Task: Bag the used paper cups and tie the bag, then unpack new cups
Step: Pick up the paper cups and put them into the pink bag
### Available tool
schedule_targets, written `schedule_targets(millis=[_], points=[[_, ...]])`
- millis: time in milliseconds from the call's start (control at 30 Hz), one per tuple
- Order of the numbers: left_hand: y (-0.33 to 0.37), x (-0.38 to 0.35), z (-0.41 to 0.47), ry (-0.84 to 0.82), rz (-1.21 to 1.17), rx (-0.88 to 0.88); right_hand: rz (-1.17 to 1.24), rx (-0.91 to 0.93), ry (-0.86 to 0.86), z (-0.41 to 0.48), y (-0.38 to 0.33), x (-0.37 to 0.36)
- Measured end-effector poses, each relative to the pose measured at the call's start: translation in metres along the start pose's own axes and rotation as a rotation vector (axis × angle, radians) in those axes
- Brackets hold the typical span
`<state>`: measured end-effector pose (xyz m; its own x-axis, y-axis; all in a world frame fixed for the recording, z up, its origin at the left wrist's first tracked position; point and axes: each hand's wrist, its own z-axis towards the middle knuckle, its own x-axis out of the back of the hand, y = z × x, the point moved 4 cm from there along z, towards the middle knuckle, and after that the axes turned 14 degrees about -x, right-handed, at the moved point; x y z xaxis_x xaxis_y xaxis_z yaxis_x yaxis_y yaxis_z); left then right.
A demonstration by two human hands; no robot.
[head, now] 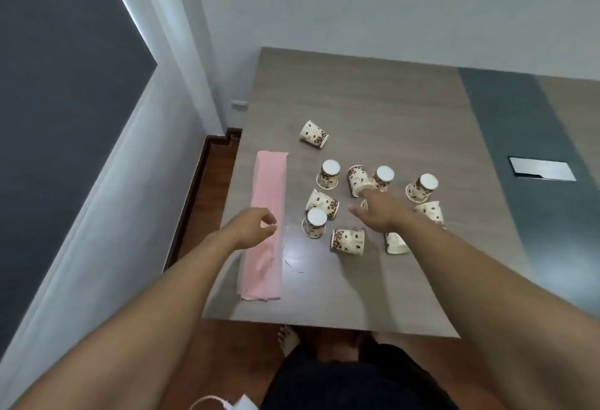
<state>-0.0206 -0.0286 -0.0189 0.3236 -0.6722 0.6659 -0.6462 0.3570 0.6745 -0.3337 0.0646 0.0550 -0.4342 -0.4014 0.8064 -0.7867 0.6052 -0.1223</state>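
On the table point(373, 91), bean-printed cups point(347, 240) lie beside a pink bag point(269, 182); left hand point(251, 226) and right hand point(376, 214) relaxed, empty.

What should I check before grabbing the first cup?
1. Pink bag opened: not ok, it lies flat and folded on the table.
2. Left hand gripping the bag: cannot tell, it hovers over it with fingers curled.
3. Right hand free: ok, fingers straight, holding nothing.
4. Tipped cup by its fingertips touched: cannot tell.
5. Used cups bagged: not ok, all are out on the table.
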Motion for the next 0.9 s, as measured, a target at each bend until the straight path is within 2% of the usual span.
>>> schedule_targets(millis=[200, 300, 367, 467, 567, 633, 767, 900], points=[[-0.042, -0.067, -0.046, -0.099, -0.033, 0.184, 0.045, 0.039, -0.063, -0.006, -0.007, -0.039], [-0.059, -0.108, -0.064, -0.199, 0.068, 0.225, 0.05, 0.052, -0.098, -0.011, -0.007, -0.061], [-0.067, -0.131, -0.07, -0.225, 0.218, 0.197, 0.051, 0.054, -0.116, -0.013, -0.004, -0.075], [-0.069, -0.148, -0.066, -0.18, 0.394, 0.116, 0.059, 0.061, -0.147, -0.018, -0.001, -0.091], [-0.069, -0.155, -0.056, -0.136, 0.414, 0.085, 0.096, 0.058, -0.174, -0.018, 0.003, -0.104], [-0.065, -0.156, -0.05, -0.051, 0.282, 0.103, 0.105, 0.053, -0.196, -0.017, 0.007, -0.109], [-0.049, -0.139, -0.042, 0.21, -0.22, 0.232, 0.193, 0.05, -0.237, -0.014, 0.007, -0.113], [-0.016, -0.107, -0.027, 0.239, -0.53, 0.192, 0.318, 0.095, -0.273, -0.016, -0.005, -0.109]])
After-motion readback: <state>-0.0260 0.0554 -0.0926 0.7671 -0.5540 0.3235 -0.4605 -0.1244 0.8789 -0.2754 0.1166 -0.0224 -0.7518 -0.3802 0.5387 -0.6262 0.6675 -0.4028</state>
